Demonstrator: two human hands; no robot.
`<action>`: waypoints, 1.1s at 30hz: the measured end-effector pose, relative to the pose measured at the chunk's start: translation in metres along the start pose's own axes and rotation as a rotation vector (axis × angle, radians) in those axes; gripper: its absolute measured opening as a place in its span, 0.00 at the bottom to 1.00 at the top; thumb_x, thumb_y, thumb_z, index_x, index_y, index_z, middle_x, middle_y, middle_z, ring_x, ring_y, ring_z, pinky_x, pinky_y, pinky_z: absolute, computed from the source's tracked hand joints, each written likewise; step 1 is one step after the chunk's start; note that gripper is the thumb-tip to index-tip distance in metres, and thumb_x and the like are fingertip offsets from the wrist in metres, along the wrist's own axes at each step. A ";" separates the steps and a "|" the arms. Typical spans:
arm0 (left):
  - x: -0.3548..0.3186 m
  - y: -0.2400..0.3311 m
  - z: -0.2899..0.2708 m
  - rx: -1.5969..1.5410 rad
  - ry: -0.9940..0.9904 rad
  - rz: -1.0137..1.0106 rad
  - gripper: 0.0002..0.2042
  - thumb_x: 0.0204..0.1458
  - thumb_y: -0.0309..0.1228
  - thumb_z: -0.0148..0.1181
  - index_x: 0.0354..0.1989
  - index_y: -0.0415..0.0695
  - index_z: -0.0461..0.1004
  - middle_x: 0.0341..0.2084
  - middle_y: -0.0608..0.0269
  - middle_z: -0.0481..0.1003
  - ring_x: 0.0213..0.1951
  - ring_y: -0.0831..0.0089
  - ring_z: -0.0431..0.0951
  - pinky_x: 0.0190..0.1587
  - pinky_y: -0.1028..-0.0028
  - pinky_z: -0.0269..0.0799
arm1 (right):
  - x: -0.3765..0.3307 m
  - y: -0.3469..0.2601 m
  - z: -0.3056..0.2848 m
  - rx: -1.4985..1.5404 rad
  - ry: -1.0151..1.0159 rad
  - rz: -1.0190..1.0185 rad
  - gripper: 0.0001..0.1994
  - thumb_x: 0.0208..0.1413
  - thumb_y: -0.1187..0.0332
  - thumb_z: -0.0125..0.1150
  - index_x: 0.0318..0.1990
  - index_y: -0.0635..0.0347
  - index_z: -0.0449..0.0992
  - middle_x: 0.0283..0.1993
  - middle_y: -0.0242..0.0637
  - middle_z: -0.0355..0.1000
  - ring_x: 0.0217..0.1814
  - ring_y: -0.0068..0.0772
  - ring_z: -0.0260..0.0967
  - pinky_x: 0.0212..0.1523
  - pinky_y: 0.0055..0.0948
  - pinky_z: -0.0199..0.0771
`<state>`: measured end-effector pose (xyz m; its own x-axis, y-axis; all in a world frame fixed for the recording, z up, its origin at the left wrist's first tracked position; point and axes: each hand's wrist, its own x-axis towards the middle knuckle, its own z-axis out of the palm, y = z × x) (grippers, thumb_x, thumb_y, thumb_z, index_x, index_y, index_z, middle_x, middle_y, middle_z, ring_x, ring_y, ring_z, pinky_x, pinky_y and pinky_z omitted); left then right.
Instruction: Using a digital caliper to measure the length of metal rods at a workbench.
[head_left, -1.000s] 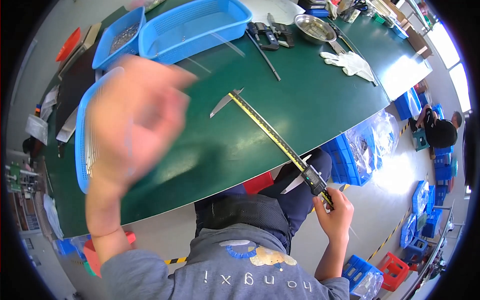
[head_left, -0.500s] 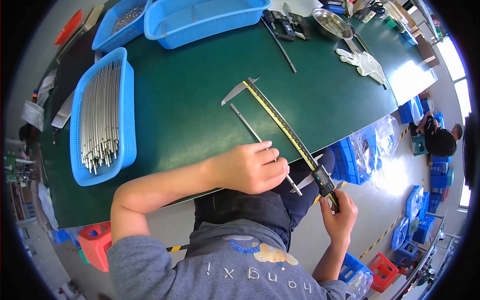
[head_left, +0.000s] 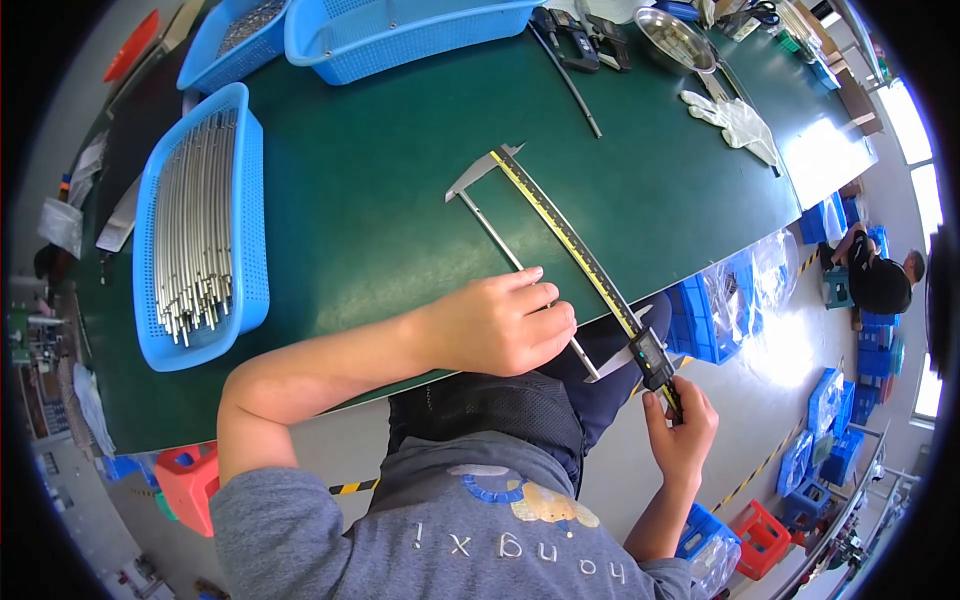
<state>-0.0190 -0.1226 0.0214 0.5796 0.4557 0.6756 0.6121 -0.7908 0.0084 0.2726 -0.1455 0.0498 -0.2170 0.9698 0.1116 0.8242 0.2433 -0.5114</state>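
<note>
My left hand is closed round a thin metal rod, which slants from the table top out past its front edge. Along the rod's right side runs a long digital caliper with a yellow-edged scale. The caliper's far jaw meets the rod's upper end, and its sliding jaw is at the lower end. My right hand grips the caliper's near end, just below the black display unit. At the left stands a blue basket full of similar rods.
More blue baskets line the far side of the green table. Clamp-like black tools, another rod, a metal bowl and a white glove lie at the far right. Beyond, a person sits among blue crates.
The rod and caliper have come together: the rod's upper end now meets the far jaw, and its lower end lies against the sliding jaw. Both hands keep their grip.
</note>
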 end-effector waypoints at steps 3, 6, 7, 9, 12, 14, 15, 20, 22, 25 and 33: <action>0.000 0.000 0.000 -0.006 0.000 -0.007 0.09 0.38 0.30 0.59 0.28 0.41 0.76 0.30 0.64 0.72 0.33 0.70 0.73 0.43 0.62 0.79 | 0.000 0.000 -0.001 -0.001 -0.011 -0.005 0.15 0.42 0.68 0.70 0.37 0.65 0.74 0.23 0.37 0.69 0.19 0.27 0.64 0.22 0.24 0.65; 0.000 0.002 -0.002 -0.003 -0.014 -0.014 0.09 0.38 0.30 0.59 0.28 0.41 0.77 0.30 0.64 0.72 0.33 0.70 0.73 0.43 0.62 0.78 | -0.001 -0.001 0.000 0.038 0.001 -0.009 0.14 0.44 0.69 0.68 0.37 0.66 0.74 0.21 0.34 0.65 0.20 0.22 0.60 0.22 0.22 0.61; 0.000 0.003 -0.002 0.001 -0.018 -0.019 0.09 0.38 0.30 0.59 0.29 0.41 0.77 0.30 0.64 0.72 0.34 0.70 0.74 0.43 0.62 0.78 | -0.001 0.000 0.001 0.040 0.001 -0.007 0.14 0.44 0.69 0.68 0.37 0.66 0.74 0.21 0.34 0.65 0.20 0.22 0.60 0.22 0.22 0.61; 0.000 0.004 -0.004 0.004 -0.026 -0.026 0.09 0.38 0.30 0.59 0.29 0.41 0.77 0.30 0.64 0.72 0.34 0.70 0.74 0.43 0.62 0.78 | -0.002 0.001 0.000 0.022 -0.007 -0.009 0.15 0.42 0.68 0.70 0.37 0.64 0.74 0.23 0.37 0.69 0.19 0.27 0.65 0.22 0.24 0.65; 0.000 0.002 -0.003 -0.020 -0.022 -0.023 0.08 0.39 0.29 0.59 0.29 0.41 0.76 0.30 0.64 0.72 0.34 0.69 0.74 0.43 0.63 0.78 | -0.004 -0.001 -0.001 0.006 -0.006 0.004 0.15 0.42 0.68 0.70 0.37 0.64 0.74 0.24 0.37 0.69 0.19 0.28 0.65 0.23 0.25 0.66; 0.001 0.002 -0.005 -0.022 -0.099 -0.034 0.09 0.42 0.28 0.60 0.33 0.43 0.78 0.32 0.64 0.75 0.38 0.70 0.77 0.45 0.65 0.78 | -0.005 -0.002 -0.002 0.002 -0.006 -0.001 0.15 0.42 0.69 0.69 0.37 0.63 0.75 0.24 0.37 0.69 0.20 0.29 0.66 0.23 0.25 0.66; 0.002 -0.001 -0.008 -0.048 -0.099 -0.026 0.09 0.42 0.28 0.60 0.33 0.43 0.78 0.32 0.64 0.75 0.38 0.70 0.77 0.45 0.65 0.78 | -0.004 -0.003 -0.002 0.002 -0.004 -0.023 0.14 0.42 0.69 0.69 0.37 0.63 0.75 0.24 0.37 0.69 0.20 0.29 0.66 0.23 0.25 0.67; 0.009 -0.004 -0.020 -0.080 -0.158 -0.135 0.09 0.40 0.25 0.61 0.32 0.43 0.78 0.30 0.62 0.74 0.37 0.68 0.77 0.42 0.66 0.78 | 0.000 -0.008 -0.003 0.034 -0.030 -0.041 0.15 0.42 0.69 0.68 0.39 0.61 0.74 0.25 0.36 0.69 0.20 0.30 0.67 0.23 0.26 0.67; 0.008 -0.004 -0.018 -0.110 -0.160 -0.136 0.09 0.39 0.25 0.62 0.32 0.42 0.79 0.30 0.62 0.74 0.37 0.67 0.77 0.42 0.66 0.78 | 0.000 -0.007 -0.002 0.035 -0.030 -0.040 0.15 0.42 0.69 0.68 0.39 0.61 0.74 0.25 0.36 0.69 0.21 0.30 0.68 0.23 0.26 0.68; 0.010 -0.003 -0.018 -0.083 -0.198 -0.158 0.11 0.38 0.24 0.62 0.34 0.42 0.80 0.31 0.62 0.75 0.37 0.66 0.77 0.42 0.66 0.78 | -0.001 -0.006 -0.002 0.026 -0.020 -0.066 0.14 0.43 0.69 0.68 0.39 0.60 0.75 0.25 0.36 0.70 0.21 0.30 0.69 0.23 0.26 0.68; 0.009 -0.003 -0.019 -0.066 -0.201 -0.163 0.10 0.40 0.25 0.60 0.33 0.42 0.79 0.34 0.62 0.74 0.42 0.66 0.76 0.44 0.66 0.77 | -0.004 -0.005 -0.002 -0.011 -0.018 -0.093 0.13 0.46 0.64 0.68 0.37 0.58 0.74 0.23 0.34 0.68 0.20 0.34 0.68 0.21 0.29 0.66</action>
<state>-0.0255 -0.1242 0.0415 0.5756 0.6459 0.5015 0.6733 -0.7224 0.1576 0.2704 -0.1505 0.0540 -0.3018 0.9426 0.1427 0.8059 0.3322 -0.4901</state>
